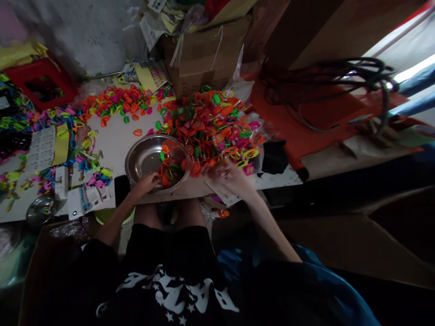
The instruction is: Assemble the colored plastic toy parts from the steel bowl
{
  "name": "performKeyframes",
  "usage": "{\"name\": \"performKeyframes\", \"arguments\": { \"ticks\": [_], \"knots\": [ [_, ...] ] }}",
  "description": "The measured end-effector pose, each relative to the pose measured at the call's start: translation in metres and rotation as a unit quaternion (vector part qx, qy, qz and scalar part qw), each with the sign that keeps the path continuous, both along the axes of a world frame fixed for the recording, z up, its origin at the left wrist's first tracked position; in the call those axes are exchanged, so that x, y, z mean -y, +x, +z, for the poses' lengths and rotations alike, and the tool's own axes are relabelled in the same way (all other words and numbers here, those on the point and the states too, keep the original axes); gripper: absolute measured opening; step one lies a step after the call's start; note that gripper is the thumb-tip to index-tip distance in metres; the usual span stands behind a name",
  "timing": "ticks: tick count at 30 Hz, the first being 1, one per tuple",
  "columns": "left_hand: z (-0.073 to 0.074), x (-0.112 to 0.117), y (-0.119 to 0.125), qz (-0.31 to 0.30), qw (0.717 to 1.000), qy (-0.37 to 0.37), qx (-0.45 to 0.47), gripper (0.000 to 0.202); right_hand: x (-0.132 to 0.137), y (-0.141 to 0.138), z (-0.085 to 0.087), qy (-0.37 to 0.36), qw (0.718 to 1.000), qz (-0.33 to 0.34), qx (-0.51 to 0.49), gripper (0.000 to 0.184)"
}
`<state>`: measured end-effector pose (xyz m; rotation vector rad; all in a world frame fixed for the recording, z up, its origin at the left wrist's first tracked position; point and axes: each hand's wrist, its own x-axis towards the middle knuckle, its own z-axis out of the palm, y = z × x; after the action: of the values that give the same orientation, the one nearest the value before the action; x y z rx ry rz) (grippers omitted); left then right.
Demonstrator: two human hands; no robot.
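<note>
A round metal bowl stands at the table's front edge, with several orange and green plastic loops in its right half; they look like toy watches. Over the bowl's near rim, my left hand has its fingers curled together beside the orange loops. What they pinch, if anything, is too small to make out. My right hand is at the near edge of a large heap of similar loops, right of the bowl. Motion smears its fingers, so their hold is unclear.
Behind the heap stands a cardboard box. More small coloured pieces lie at the back left, near a red plastic stool. A small metal bowl sits at the left front edge. Coiled black cable lies at right.
</note>
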<state>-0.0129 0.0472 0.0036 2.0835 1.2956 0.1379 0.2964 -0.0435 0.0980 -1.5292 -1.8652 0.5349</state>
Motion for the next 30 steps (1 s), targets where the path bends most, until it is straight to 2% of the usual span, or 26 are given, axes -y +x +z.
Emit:
{"name": "performKeyframes", "arguments": {
  "ticks": [2, 3, 4, 5, 7, 9, 12, 14, 16, 19, 23, 26, 30],
  "knots": [
    [-0.013, -0.009, 0.009, 0.005, 0.999, -0.011, -0.035, 0.029, -0.02, 0.021, 0.006, 0.073, 0.983, -0.166, -0.025, 0.021],
    [-0.019, -0.011, 0.014, 0.012, 0.998, -0.016, -0.054, 0.032, -0.027, 0.028, 0.007, 0.093, 0.969, -0.225, -0.044, 0.022],
    [-0.024, -0.012, 0.018, 0.022, 0.997, -0.021, -0.072, 0.035, -0.032, 0.033, 0.006, 0.105, 0.954, -0.27, -0.069, 0.022],
    [-0.029, -0.013, 0.023, 0.033, 0.995, -0.024, -0.087, 0.038, -0.036, 0.035, 0.002, 0.098, 0.948, -0.285, -0.097, 0.023],
    [-0.037, -0.013, 0.031, 0.054, 0.992, -0.027, -0.109, 0.041, -0.036, 0.03, -0.012, 0.038, 0.953, -0.252, -0.161, 0.028],
    [-0.041, -0.014, 0.036, 0.068, 0.991, -0.028, -0.115, 0.04, -0.031, 0.015, -0.031, -0.064, 0.96, -0.175, -0.208, 0.033],
    [-0.04, -0.014, 0.037, 0.08, 0.992, -0.031, -0.098, 0.034, -0.016, -0.014, -0.056, -0.167, 0.953, -0.091, -0.236, 0.04],
    [-0.033, -0.013, 0.034, 0.076, 0.994, -0.029, -0.068, 0.031, -0.008, -0.03, -0.067, -0.247, 0.929, -0.014, -0.275, 0.041],
    [-0.021, -0.008, 0.029, 0.059, 0.998, -0.025, -0.023, 0.028, -0.002, -0.043, -0.072, -0.28, 0.91, 0.039, -0.304, 0.042],
    [0.005, 0.006, 0.021, 0.024, 0.998, -0.012, 0.058, 0.031, 0.0, -0.056, -0.07, -0.25, 0.914, 0.042, -0.316, 0.042],
    [0.041, 0.03, 0.016, -0.032, 0.979, 0.02, 0.201, 0.028, -0.003, -0.068, -0.054, -0.204, 0.915, 0.006, -0.349, 0.044],
    [0.059, 0.042, 0.017, -0.062, 0.973, 0.051, 0.215, 0.018, -0.002, -0.076, -0.04, -0.162, 0.921, 0.03, -0.353, 0.046],
    [0.072, 0.051, 0.019, -0.091, 0.968, 0.091, 0.217, 0.017, 0.003, -0.085, -0.032, -0.129, 0.942, 0.073, -0.302, 0.038]
  ]
}}
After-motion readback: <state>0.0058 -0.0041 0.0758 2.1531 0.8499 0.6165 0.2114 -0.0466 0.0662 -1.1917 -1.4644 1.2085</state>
